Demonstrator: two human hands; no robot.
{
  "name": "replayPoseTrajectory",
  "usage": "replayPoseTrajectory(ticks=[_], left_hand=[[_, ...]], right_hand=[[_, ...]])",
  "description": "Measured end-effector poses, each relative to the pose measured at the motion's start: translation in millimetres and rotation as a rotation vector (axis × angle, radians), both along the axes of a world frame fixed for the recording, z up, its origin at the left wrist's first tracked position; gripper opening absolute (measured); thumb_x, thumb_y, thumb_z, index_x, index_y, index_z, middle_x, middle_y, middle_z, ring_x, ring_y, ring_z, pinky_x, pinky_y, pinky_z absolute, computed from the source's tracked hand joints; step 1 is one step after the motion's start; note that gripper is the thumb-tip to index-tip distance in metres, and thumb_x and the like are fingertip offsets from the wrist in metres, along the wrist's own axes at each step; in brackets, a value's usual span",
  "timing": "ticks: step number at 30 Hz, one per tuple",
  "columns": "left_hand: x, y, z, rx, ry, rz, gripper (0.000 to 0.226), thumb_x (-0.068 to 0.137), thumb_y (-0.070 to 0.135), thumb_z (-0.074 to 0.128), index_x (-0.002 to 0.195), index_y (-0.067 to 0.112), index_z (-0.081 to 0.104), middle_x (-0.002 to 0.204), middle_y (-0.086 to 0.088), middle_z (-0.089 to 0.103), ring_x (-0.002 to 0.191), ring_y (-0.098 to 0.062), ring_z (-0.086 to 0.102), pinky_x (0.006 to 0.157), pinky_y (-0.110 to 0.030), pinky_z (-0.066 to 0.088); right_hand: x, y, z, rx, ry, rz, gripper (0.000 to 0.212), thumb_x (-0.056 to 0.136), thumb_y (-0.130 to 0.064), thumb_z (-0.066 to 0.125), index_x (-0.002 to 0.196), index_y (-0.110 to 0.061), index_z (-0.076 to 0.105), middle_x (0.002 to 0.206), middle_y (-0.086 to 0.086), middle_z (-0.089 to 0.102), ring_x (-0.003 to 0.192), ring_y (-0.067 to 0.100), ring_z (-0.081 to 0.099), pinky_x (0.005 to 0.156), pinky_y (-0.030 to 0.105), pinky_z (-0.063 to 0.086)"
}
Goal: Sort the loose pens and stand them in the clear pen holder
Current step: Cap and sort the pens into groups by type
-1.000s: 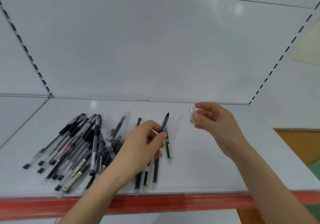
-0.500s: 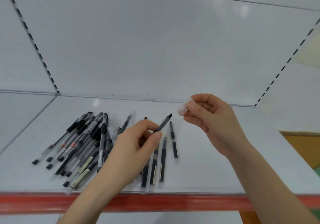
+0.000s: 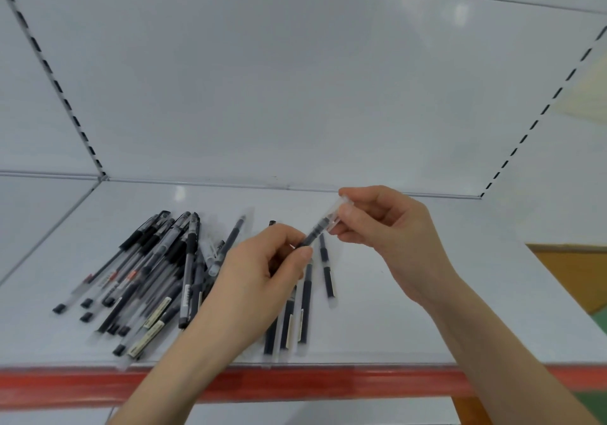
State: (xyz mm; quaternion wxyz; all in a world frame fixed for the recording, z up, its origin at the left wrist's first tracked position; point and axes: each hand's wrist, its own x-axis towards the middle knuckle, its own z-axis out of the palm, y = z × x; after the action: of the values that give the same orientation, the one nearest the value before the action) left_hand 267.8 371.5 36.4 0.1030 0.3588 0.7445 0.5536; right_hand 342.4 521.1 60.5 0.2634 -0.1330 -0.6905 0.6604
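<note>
Pens lie heaped on the white shelf; our left hand grips 1 black pen, our right hand pinches a clear cap at its tip. We judge capping underway; next, a straight push. Holder unseen.

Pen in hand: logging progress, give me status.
Left hand grips pen. Right hand pinches clear cap at its tip. Loose pens on shelf; holder not in view.

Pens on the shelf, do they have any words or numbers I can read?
None can be read.
Cream label strips on the loose black-and-clear plastic pens: print too blurred.
Red-marked clear pen: marks too small.
Black pen in the left hand, clear cap in the right hand: no print shows.
</note>
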Motion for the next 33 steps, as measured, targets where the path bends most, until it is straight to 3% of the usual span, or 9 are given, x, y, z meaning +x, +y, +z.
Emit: replayPoseTrajectory(ticks=[8, 10, 12, 15, 18, 21, 24, 29, 33], left_hand=[[-7, 4, -4, -0.111, 0.03, 0.052, 0.011, 0.085, 0.021, 0.059, 0.075, 0.023, 0.062, 0.063, -0.001, 0.064, 0.046, -0.005, 0.05, 0.049, -0.017, 0.044], [-12, 2, -5, -0.227, 0.138, 0.135, 0.012, 0.086, 0.027, 0.057, 0.077, 0.023, 0.064, 0.067, 0.003, 0.066, 0.057, -0.009, 0.058, 0.059, -0.023, 0.048], [-18, -2, -6, -0.38, 0.3, 0.241, 0.016, 0.088, 0.032, 0.053, 0.083, 0.021, 0.064, 0.077, 0.005, 0.064, 0.069, -0.011, 0.058, 0.064, -0.026, 0.047], [-25, -7, -8, -0.608, 0.434, 0.305, 0.023, 0.091, 0.036, 0.046, 0.093, 0.02, 0.063, 0.09, 0.004, 0.057, 0.08, -0.015, 0.057, 0.067, -0.027, 0.045], [-26, -9, -6, -0.718, 0.469, 0.271, 0.028, 0.092, 0.042, 0.044, 0.102, 0.021, 0.059, 0.095, 0.006, 0.058, 0.086, -0.013, 0.057, 0.069, -0.025, 0.045], [-27, -9, -2, -0.741, 0.447, 0.233, 0.032, 0.09, 0.047, 0.046, 0.107, 0.021, 0.054, 0.097, 0.005, 0.061, 0.09, -0.015, 0.057, 0.074, -0.028, 0.048], [-38, -7, 2, -0.67, 0.421, 0.22, 0.027, 0.091, 0.04, 0.048, 0.103, 0.018, 0.059, 0.096, 0.001, 0.065, 0.09, -0.019, 0.059, 0.08, -0.032, 0.049], [-92, 23, 1, -0.577, 0.481, 0.172, 0.02, 0.092, 0.02, 0.05, 0.097, 0.007, 0.065, 0.097, -0.009, 0.068, 0.091, -0.027, 0.059, 0.082, -0.036, 0.047], [-137, 61, -15, -0.605, 0.587, 0.054, 0.023, 0.092, 0.015, 0.048, 0.107, 0.003, 0.062, 0.107, -0.016, 0.063, 0.098, -0.031, 0.056, 0.086, -0.038, 0.045]], right_hand=[[-11, 10, -6, 0.027, -0.105, 0.03, 0.012, 0.086, -0.003, 0.06, 0.087, -0.014, 0.066, 0.066, -0.002, 0.071, 0.063, 0.011, 0.069, 0.063, 0.022, 0.056], [-18, 21, -10, 0.119, -0.198, -0.003, 0.009, 0.087, -0.009, 0.06, 0.088, -0.016, 0.065, 0.066, -0.001, 0.07, 0.061, 0.01, 0.068, 0.061, 0.022, 0.056], [-23, 30, -16, 0.335, -0.357, -0.034, 0.004, 0.087, -0.014, 0.059, 0.087, -0.014, 0.063, 0.067, 0.001, 0.067, 0.056, 0.009, 0.065, 0.06, 0.027, 0.055], [-29, 30, -24, 0.634, -0.676, 0.069, 0.025, 0.084, -0.025, 0.063, 0.085, 0.0, 0.063, 0.073, 0.008, 0.067, 0.055, 0.012, 0.061, 0.061, 0.033, 0.055], [-35, 21, -30, 0.712, -0.84, 0.2, 0.046, 0.081, -0.028, 0.067, 0.097, 0.014, 0.059, 0.089, 0.025, 0.068, 0.062, 0.02, 0.057, 0.06, 0.033, 0.05], [-43, 21, -34, 0.736, -0.863, 0.173, 0.034, 0.08, -0.016, 0.064, 0.096, 0.014, 0.06, 0.087, 0.027, 0.069, 0.065, 0.027, 0.064, 0.068, 0.04, 0.058], [-44, 25, -34, 0.718, -0.856, 0.092, 0.029, 0.078, -0.01, 0.058, 0.098, 0.012, 0.061, 0.09, 0.027, 0.068, 0.066, 0.028, 0.064, 0.072, 0.045, 0.057], [-32, 35, -28, 0.483, -0.603, -0.019, 0.014, 0.079, -0.012, 0.059, 0.092, -0.014, 0.055, 0.084, 0.0, 0.062, 0.069, 0.018, 0.061, 0.065, 0.032, 0.055], [-21, 37, -28, 0.466, -0.51, -0.044, 0.016, 0.078, -0.011, 0.061, 0.08, -0.025, 0.053, 0.081, -0.003, 0.063, 0.075, 0.013, 0.06, 0.067, 0.029, 0.05]])
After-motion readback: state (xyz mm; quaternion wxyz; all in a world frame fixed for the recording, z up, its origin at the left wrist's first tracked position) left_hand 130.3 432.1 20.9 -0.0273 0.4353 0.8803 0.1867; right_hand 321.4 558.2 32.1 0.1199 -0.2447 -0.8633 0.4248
